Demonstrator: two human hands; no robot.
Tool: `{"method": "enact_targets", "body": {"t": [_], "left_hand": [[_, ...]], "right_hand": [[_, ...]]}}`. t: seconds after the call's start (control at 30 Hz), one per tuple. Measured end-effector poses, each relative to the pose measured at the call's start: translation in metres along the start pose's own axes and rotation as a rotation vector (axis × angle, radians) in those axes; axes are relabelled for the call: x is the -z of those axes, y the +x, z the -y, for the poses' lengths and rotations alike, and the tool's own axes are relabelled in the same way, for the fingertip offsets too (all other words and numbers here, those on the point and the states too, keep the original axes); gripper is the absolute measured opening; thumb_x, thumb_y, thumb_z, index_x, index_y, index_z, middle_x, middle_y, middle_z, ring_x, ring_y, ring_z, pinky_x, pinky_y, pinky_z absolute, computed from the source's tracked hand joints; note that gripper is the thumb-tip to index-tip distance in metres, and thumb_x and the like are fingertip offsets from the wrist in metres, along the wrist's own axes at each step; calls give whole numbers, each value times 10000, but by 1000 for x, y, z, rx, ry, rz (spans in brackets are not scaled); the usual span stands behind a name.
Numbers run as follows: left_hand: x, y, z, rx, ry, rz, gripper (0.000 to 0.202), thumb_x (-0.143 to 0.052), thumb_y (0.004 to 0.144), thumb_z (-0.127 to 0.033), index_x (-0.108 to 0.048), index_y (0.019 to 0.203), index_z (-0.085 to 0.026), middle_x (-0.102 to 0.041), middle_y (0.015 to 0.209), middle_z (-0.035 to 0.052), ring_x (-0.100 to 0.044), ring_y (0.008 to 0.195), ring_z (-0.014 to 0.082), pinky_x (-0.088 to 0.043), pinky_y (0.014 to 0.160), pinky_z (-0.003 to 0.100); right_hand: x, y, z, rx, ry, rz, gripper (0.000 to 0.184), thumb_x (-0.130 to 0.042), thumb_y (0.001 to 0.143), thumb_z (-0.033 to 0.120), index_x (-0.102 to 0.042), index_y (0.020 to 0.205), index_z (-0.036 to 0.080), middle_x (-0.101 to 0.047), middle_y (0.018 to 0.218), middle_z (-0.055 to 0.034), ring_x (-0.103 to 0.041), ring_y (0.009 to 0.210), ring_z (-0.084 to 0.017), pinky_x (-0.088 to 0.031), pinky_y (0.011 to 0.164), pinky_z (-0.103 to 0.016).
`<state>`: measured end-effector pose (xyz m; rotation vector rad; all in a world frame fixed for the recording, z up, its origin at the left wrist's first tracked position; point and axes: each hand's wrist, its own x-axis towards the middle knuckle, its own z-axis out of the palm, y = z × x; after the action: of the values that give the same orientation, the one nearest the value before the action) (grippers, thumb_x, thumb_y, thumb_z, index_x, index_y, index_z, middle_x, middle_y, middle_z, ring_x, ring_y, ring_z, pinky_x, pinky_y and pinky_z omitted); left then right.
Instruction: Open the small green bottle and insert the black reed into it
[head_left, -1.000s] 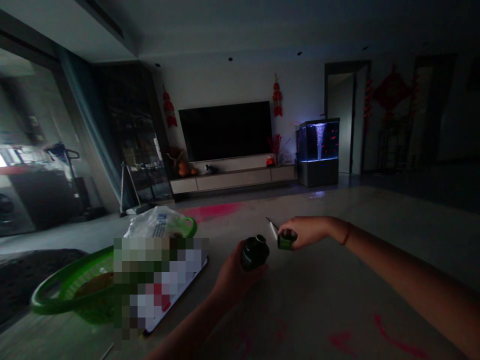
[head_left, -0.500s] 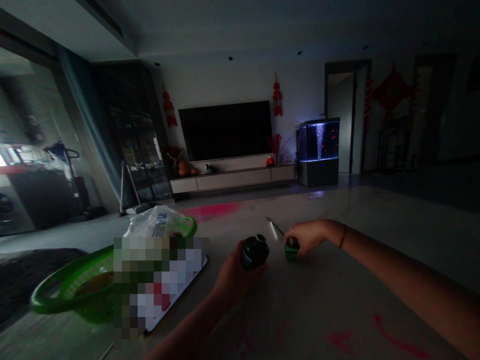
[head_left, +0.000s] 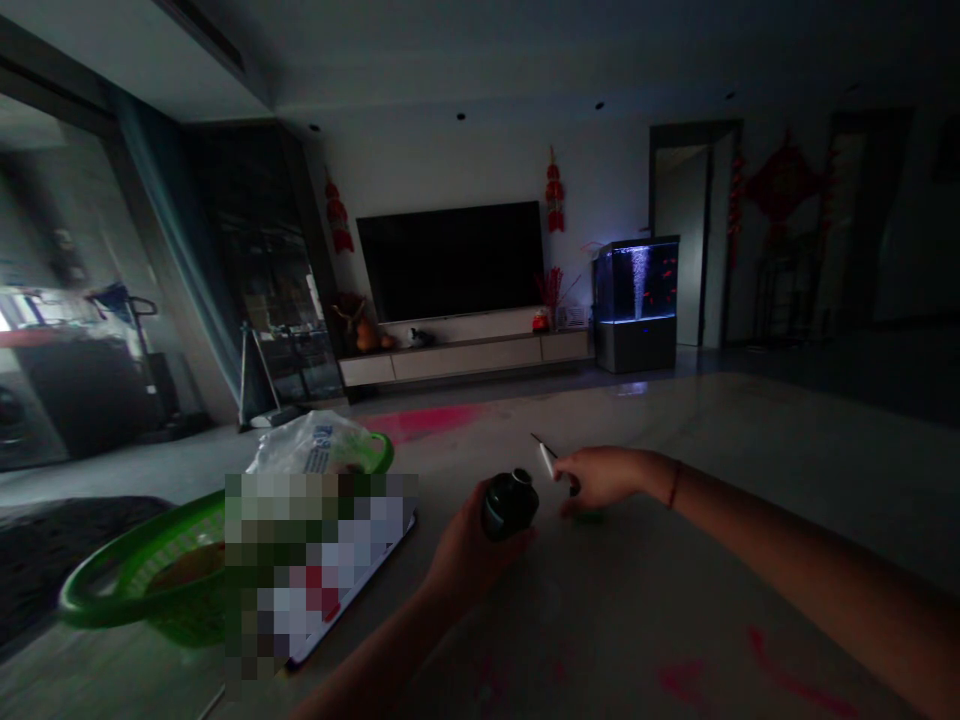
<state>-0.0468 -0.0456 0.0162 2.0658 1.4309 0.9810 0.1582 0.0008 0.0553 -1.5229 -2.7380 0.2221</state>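
Note:
My left hand (head_left: 484, 545) is closed around a dark green bottle (head_left: 510, 508), which stands tilted a little with its narrow open mouth upward. To its right, my right hand (head_left: 596, 478) is over the tabletop, thumb and forefinger apart. The forefinger reaches the near end of a slim white-and-dark stick (head_left: 548, 460); whether it touches is unclear. Just below that hand lies a small green object (head_left: 590, 517), mostly hidden by the fingers, so its shape cannot be made out.
A green plastic basket (head_left: 97, 606) holding a clear plastic bag (head_left: 315, 440) stands at left. Beside it is a flat, blurred-out item with a dark edge (head_left: 352, 590). Pink stains (head_left: 682, 680) mark the tabletop. Beyond are a television (head_left: 454, 260) and a lit fish tank (head_left: 641, 280).
My right hand has let go of the small green object and shifted slightly left, toward the slim stick. My left hand and the bottle have stayed put.

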Motion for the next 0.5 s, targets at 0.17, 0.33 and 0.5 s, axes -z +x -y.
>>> {"method": "enact_targets", "body": {"t": [0.17, 0.33, 0.5], "left_hand": [[0, -1, -1, 16, -6, -2, 595, -639, 598, -360, -434, 1119, -157, -613, 963, 85, -567, 857, 220, -420, 712, 303], [1, -1, -2, -1, -14, 6, 571, -637, 600, -366, -446, 1099, -163, -616, 950, 74, -566, 845, 208, -418, 715, 291], [2, -1, -2, 22, -2, 4, 565, -637, 604, -358, -444, 1098, -163, -615, 945, 70, -569, 847, 207, -421, 713, 285]], "right_hand": [[-3, 1, 3, 2, -40, -5, 532, -592, 628, 427, -542, 1091, 168, -629, 934, -94, -579, 799, -208, -398, 617, -260], [3, -2, 1, 33, -16, -50, 471, -604, 626, 390, -572, 1035, 159, -634, 879, -79, -578, 744, -172, -390, 591, -228], [16, -5, -14, 48, 22, -99, 396, -588, 640, 401, -599, 959, 166, -634, 815, -54, -572, 699, -155, -388, 573, -220]]}}
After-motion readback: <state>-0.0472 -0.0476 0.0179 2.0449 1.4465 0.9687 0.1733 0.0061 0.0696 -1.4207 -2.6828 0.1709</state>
